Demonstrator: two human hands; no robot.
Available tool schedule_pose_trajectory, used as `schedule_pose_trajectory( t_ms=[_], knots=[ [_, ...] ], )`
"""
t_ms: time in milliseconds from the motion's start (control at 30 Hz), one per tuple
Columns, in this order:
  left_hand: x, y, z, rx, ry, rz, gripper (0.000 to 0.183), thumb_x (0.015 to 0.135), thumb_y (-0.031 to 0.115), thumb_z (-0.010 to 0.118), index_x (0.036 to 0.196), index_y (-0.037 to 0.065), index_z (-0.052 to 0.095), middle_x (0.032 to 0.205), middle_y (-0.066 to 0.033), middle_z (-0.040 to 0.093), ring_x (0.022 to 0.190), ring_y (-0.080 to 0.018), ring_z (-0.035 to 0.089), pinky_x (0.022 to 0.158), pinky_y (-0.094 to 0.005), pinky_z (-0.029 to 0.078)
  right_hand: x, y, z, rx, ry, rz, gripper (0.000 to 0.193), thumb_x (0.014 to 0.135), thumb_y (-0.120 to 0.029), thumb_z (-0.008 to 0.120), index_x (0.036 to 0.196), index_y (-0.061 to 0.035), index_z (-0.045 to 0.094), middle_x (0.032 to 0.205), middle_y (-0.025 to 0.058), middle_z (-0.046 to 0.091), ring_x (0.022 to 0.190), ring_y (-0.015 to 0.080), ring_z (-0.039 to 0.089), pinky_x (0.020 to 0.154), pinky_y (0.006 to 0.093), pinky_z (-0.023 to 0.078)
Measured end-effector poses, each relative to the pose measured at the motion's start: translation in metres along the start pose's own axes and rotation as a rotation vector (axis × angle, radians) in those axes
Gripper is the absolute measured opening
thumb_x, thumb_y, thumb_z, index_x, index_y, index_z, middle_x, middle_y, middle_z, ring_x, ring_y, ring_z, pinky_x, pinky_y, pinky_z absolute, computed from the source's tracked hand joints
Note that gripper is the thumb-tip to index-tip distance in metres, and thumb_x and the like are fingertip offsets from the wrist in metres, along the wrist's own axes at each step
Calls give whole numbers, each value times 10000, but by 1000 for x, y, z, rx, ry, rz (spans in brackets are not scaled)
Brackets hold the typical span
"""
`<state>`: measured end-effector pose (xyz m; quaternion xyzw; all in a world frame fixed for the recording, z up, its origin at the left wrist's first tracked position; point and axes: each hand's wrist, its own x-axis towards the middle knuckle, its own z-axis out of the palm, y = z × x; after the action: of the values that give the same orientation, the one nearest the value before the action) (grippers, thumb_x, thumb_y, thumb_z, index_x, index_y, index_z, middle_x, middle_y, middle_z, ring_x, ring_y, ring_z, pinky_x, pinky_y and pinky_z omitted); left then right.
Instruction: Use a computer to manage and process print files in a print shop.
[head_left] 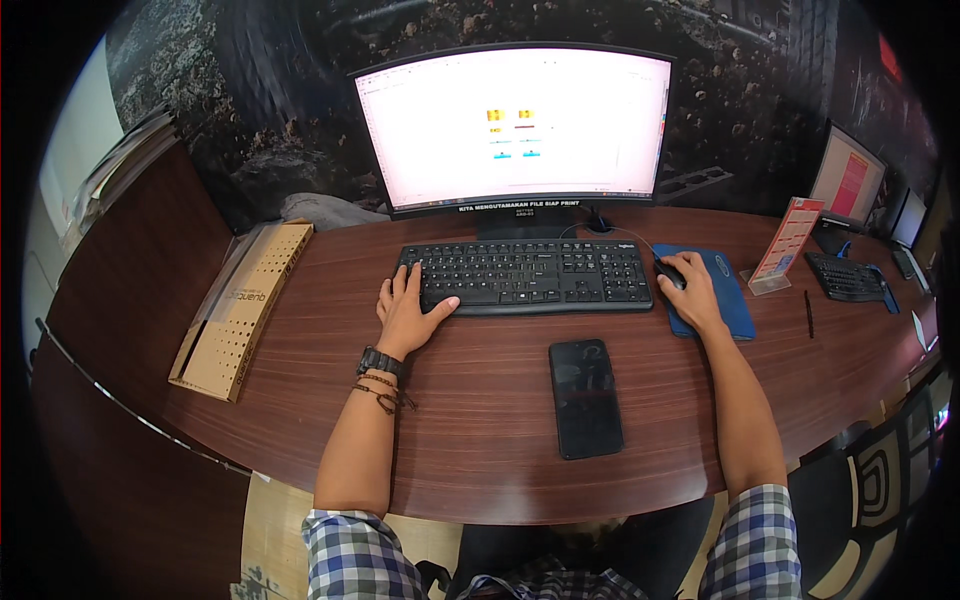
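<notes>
My left hand [408, 315] rests at the left end of a black keyboard [530, 275], fingers spread over the keys and thumb along its front edge. A dark watch and brown bracelets circle that wrist. On the right, my right hand [693, 290] is wrapped over a black computer mouse [669, 272], which sits on a blue mouse pad [735, 305]. Behind the keyboard stands a lit monitor [520, 130] showing a white page with small yellow, red and blue pictures near its middle.
A black phone [585, 400] lies in front of the keyboard. At the left is a flat cardboard box [240, 315] beside a wooden partition [140, 260]. A card stand [787, 245], a pen [809, 314], a second keyboard [850, 278] and another monitor [847, 178] occupy the right side.
</notes>
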<state>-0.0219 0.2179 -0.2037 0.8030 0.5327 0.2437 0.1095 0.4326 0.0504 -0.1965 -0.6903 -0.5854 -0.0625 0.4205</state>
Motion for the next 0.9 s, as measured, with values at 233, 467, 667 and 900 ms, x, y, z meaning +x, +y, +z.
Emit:
schedule_pose_trajectory(
  t_ms=[233, 467, 667, 900],
  knots=[
    [-1, 1, -1, 0, -2, 0, 1038, 851, 702, 664, 1586, 61, 309, 1637, -263, 226, 1496, -520, 123, 1185, -645, 124, 0, 1, 0, -40, 39, 45, 345, 823, -193, 688, 1133, -43, 708, 1189, 167, 593, 1091, 381, 627, 952, 432, 506],
    [-5, 2, 0, 33, 33, 6, 997, 870, 693, 647, 1572, 54, 340, 1630, -270, 240, 1492, -517, 156, 1186, -649, 120, -1, -2, 1, -31, 50, 75, 334, 799, -170, 677, 1110, -53, 700, 1184, 149, 588, 1094, 377, 625, 953, 430, 508],
    [-9, 27, 1, 163, 144, 111, 768, 927, 511, 687, 1477, 13, 487, 1595, -289, 309, 1477, -485, 249, 1199, -570, 225, 0, 0, -2, -13, 51, 123, 341, 787, -179, 676, 1105, -58, 699, 1181, 142, 584, 1114, 367, 618, 952, 433, 506],
    [-8, 38, -6, 125, -7, 84, 796, 851, 567, 751, 1475, 131, 519, 1605, -300, 261, 1478, -509, 207, 1158, -688, 200, -2, -3, -1, -12, 53, 126, 366, 783, -185, 675, 1126, -59, 697, 1199, 147, 575, 1149, 367, 596, 997, 438, 486]
  ],
)
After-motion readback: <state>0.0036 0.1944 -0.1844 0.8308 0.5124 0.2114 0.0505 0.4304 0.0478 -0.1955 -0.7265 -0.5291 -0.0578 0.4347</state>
